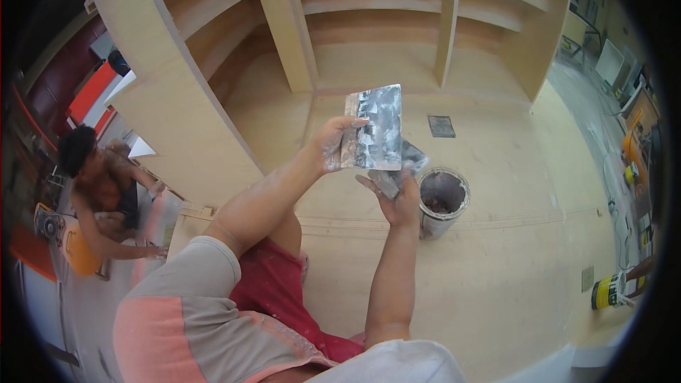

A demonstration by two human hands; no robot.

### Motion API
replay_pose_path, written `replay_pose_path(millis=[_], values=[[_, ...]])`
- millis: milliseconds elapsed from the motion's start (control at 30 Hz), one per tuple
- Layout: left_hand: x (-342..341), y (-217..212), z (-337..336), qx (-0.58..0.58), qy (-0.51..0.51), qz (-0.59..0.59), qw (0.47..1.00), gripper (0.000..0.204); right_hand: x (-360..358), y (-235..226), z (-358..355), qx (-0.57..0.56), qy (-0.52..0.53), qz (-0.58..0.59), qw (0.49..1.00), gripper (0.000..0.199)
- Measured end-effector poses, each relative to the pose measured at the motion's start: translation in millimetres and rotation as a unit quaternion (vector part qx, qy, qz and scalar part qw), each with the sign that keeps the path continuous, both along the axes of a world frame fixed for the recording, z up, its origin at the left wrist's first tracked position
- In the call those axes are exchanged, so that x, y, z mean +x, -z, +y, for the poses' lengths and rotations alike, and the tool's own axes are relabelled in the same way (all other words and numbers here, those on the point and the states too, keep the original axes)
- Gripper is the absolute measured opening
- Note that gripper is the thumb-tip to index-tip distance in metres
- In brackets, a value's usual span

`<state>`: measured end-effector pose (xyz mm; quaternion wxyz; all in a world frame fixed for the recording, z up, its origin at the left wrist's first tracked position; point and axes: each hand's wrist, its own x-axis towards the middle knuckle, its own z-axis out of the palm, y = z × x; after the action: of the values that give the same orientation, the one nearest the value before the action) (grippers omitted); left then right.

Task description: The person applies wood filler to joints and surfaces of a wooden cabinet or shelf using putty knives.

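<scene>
My left hand [332,143] is closed on one edge of a broad, flat putty knife [384,128], its thumb across the face. The blade is grey metal, smeared with pale filler. Just below it, my right hand [401,206] grips a second, smaller grey scraper [386,183], whose far corner shows beyond the first blade. The two blades overlap in view; whether they touch I cannot tell. Beside my right hand stands a round, open can [425,223] with a crusted rim and dark reddish-brown lumps inside.
I sit on a large pale wooden panel joined to a shelf unit [298,42] with several compartments. A dark square piece [441,126] lies beyond the can. Another person [103,195] crouches at the left. A yellow-and-black bucket [608,291] stands at the right.
</scene>
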<state>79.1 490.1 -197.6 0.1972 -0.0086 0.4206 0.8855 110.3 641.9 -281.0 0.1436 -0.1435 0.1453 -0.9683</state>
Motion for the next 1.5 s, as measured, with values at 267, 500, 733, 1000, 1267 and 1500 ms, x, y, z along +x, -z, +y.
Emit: replay_pose_path(millis=[267,500,733,1000,1267,1500], values=[[5.2,5.2,6.8,-0.224,-0.098,0.103,0.964,0.029,-7.7,-9.9,-3.1,0.202,0.341,-0.022,0.918,0.030],[14.9,1.1,13.1,-0.278,-0.157,0.170,0.932,0.040,6.7,-30.8,-1.2,0.378,0.370,0.082,0.845,0.029],[28.3,-1.4,18.3,-0.315,-0.177,0.238,0.902,0.046,7.9,-32.3,11.4,0.417,0.292,0.062,0.858,0.031],[23.3,9.7,11.9,-0.342,-0.144,0.337,0.866,0.044,2.0,-27.6,32.1,0.477,0.052,0.058,0.875,0.022],[14.8,-3.9,10.3,-0.538,-0.062,0.260,0.800,0.036,1.8,-4.6,32.2,0.529,-0.065,0.095,0.841,0.037],[-19.9,10.4,-11.1,-0.189,-0.281,0.283,0.897,0.028,-11.4,0.9,39.2,0.395,0.177,-0.011,0.901,0.028]])
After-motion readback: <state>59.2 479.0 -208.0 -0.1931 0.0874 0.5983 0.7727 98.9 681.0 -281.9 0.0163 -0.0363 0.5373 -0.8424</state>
